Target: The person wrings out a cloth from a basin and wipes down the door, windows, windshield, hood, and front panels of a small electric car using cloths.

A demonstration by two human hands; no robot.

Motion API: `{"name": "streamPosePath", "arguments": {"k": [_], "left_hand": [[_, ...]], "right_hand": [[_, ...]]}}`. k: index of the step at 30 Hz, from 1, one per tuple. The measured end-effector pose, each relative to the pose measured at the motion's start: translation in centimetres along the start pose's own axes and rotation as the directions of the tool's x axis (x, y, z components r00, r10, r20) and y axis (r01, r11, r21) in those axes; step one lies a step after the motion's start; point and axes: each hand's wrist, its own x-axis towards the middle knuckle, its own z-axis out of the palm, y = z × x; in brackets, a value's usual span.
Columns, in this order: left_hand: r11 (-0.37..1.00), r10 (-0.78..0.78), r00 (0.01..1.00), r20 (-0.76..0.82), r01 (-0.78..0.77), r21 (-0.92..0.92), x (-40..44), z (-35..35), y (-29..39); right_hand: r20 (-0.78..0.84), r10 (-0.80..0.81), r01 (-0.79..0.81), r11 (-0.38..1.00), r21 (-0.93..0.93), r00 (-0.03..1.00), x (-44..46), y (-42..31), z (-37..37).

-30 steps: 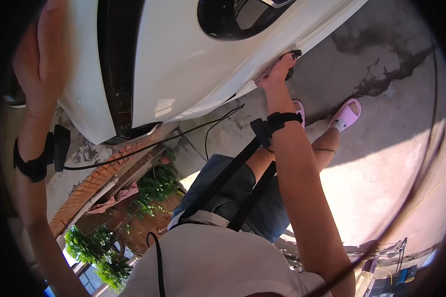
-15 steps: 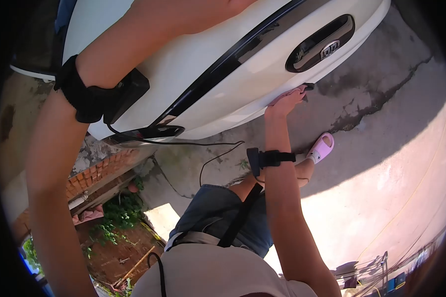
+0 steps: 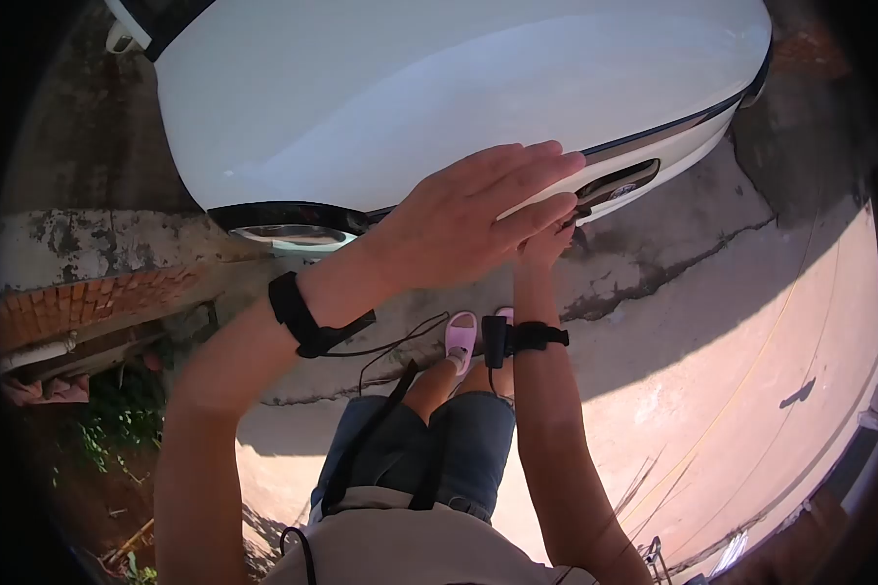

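My left hand (image 3: 478, 210) reaches across the front of a white car (image 3: 458, 93), its fingers stretched out and lying nearly flat. No object shows in it. Just beneath its fingertips, partly covered by them, is my right hand (image 3: 544, 244), with its fingers curled. Something small and dark sticks out at those fingers, too hidden to name. Beyond both hands, the car's nose carries a dark recess with a round emblem (image 3: 626, 189). To the left, a headlight (image 3: 298, 235) sits below the black trim. Whether my left hand touches the car cannot be made out.
Black straps with small boxes (image 3: 495, 341) circle both wrists, and a cable (image 3: 390, 348) hangs from the left one. A brick edge (image 3: 98, 297) runs along the left. Below the car lies cracked concrete (image 3: 673, 263). Pink slippers (image 3: 460, 333) are on my feet.
My left hand has come down from over the car's bonnet to beside my right hand. The view has drawn back from the car, and my feet are now closer together.
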Motion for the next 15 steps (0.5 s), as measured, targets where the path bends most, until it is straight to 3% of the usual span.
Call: {"name": "streamPosePath", "arguments": {"k": [1, 2, 4, 6, 7, 9, 10, 11, 12, 13, 15], "left_hand": [[0.999, -0.043, 0.998, 0.052, 0.042, 0.006, -2.7, -1.8, 1.0], [0.994, -0.107, 0.986, 0.131, 0.104, 0.029, -5.7, -3.7, 1.7], [0.921, -0.388, 0.887, 0.253, 0.386, 0.056, -11.1, -8.0, 3.3], [0.761, -0.647, 0.727, 0.232, 0.633, 0.141, -17.0, -11.5, 5.7], [0.652, -0.757, 0.621, 0.2, 0.733, 0.192, -20.3, -13.0, 7.4], [0.366, -0.93, 0.353, 0.1, 0.899, 0.241, -25.5, -16.2, 11.8], [0.193, -0.981, 0.188, 0.047, 0.953, 0.235, -27.7, -17.6, 14.8], [0.091, -0.994, 0.105, -0.043, 0.966, 0.243, -31.5, -18.2, 18.2], [-0.004, -0.991, 0.029, -0.134, 0.971, 0.24, -35.1, -18.1, 21.7], [-0.159, -0.971, -0.122, -0.207, 0.973, 0.17, -36.9, -17.8, 25.4], [-0.448, -0.848, -0.447, -0.286, 0.892, -0.066, -41.2, -15.1, 33.5]], "right_hand": [[0.013, 0.099, -0.099, 0.957, 0.274, 0.995, -1.4, 4.3, -0.2], [0.017, 0.059, -0.062, 0.983, 0.171, 0.998, -4.5, 7.4, 0.4], [-0.103, 0.298, -0.311, 0.937, -0.159, 0.949, -11.0, 10.9, 2.5], [0.025, 0.391, -0.354, 0.858, -0.372, 0.92, -14.8, 11.0, 4.0], [0.052, 0.408, -0.354, 0.843, -0.405, 0.912, -15.3, 10.3, 3.7], [0.175, 0.637, -0.561, 0.754, -0.342, 0.751, -14.4, 8.0, 3.1], [0.193, 0.638, -0.551, 0.753, -0.359, 0.746, -12.9, 6.4, 2.0], [0.205, 0.636, -0.541, 0.754, -0.373, 0.744, -10.7, 4.8, 0.4], [0.058, 0.61, -0.544, 0.741, -0.395, 0.79, -8.4, 3.6, -0.8], [-0.031, 0.593, -0.574, 0.763, -0.297, 0.805, -6.8, 1.1, -1.2], [0.311, 0.669, -0.57, 0.741, -0.355, 0.675, -0.1, -1.5, -6.2]]}}
